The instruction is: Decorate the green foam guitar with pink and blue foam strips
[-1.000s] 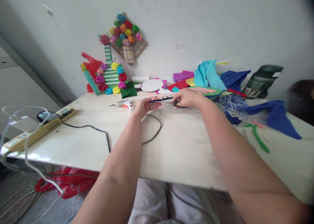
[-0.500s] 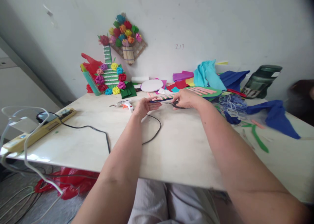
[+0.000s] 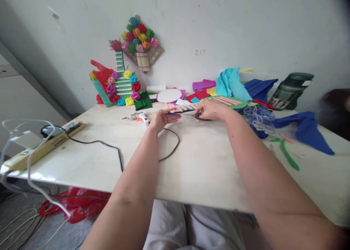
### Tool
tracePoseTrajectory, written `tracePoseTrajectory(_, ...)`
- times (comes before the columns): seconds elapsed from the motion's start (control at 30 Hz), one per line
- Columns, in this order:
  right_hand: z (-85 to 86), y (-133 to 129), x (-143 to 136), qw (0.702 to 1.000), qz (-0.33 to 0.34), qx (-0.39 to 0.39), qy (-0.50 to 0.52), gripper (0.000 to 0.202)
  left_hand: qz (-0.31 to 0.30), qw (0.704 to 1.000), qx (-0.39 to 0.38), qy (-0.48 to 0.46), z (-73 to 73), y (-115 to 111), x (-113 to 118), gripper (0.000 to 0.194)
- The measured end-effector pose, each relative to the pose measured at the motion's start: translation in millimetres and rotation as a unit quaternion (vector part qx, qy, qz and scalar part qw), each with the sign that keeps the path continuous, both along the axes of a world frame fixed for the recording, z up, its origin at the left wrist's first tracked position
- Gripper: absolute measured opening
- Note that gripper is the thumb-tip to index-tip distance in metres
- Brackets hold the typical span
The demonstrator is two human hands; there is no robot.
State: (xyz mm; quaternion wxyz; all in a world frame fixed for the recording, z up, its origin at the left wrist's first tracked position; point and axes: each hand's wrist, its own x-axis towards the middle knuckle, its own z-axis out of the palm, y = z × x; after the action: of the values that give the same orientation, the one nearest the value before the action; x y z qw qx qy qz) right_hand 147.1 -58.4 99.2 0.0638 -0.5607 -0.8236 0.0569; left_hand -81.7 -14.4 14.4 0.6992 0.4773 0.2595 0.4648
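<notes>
My right hand [image 3: 212,110] is closed around the dark handles of a pair of scissors [image 3: 202,118]. Their blades point left along the near edge of a green guitar-shaped craft piece [image 3: 240,103]. Rows of pink strips cross this piece, and its rounded body lies to the right, beyond my right hand. My left hand [image 3: 164,120] grips the narrow left end, its fingers stretched beneath and thumb toward the top. Whether the blades are cutting anything cannot be made out.
A white glue gun [image 3: 142,117] lies left, its black cord trailing across the table. A finished flower-trimmed guitar [image 3: 124,85] leans on the wall. At right are a dark bottle [image 3: 290,91], tangled string [image 3: 259,117] and blue cloth [image 3: 303,126]. A yellow power strip [image 3: 46,144] sits at the left edge.
My right hand and the scissors have shifted slightly to the right. My left hand keeps its grip on the craft piece's narrow end, almost unmoved.
</notes>
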Motion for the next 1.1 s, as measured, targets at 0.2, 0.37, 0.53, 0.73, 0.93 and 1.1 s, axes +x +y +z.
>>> tracePoseTrajectory(0.2,7.6,-6,10,0.998,0.038,-0.047,0.031,0.034,-0.01,1.0,0.001,-0.015,0.0,1,-1,0.059)
tracePoseTrajectory(0.37,8.1,-8,3,0.997,0.057,-0.042,0.032,0.036,-0.006,1.0,0.005,-0.017,0.6,-1,-1,0.059)
tracePoseTrajectory(0.53,5.2,-7,-4,0.999,0.049,-0.012,0.02,0.035,-0.007,1.0,0.007,-0.021,-0.6,0,-2,0.057)
tracePoseTrajectory(0.73,0.2,-2,-6,0.999,0.044,0.0,0.021,0.033,-0.012,1.0,0.012,-0.02,-1.6,2,-3,0.055)
tracePoseTrajectory(0.93,-0.9,-3,-8,0.999,0.034,0.012,0.023,0.032,-0.023,0.999,0.001,-0.03,-3.1,4,-3,0.054)
tracePoseTrajectory(1.1,-3.9,-1,-9,0.999,0.014,0.044,0.015,0.033,-0.013,0.999,-0.013,-0.029,-6.1,7,-2,0.055)
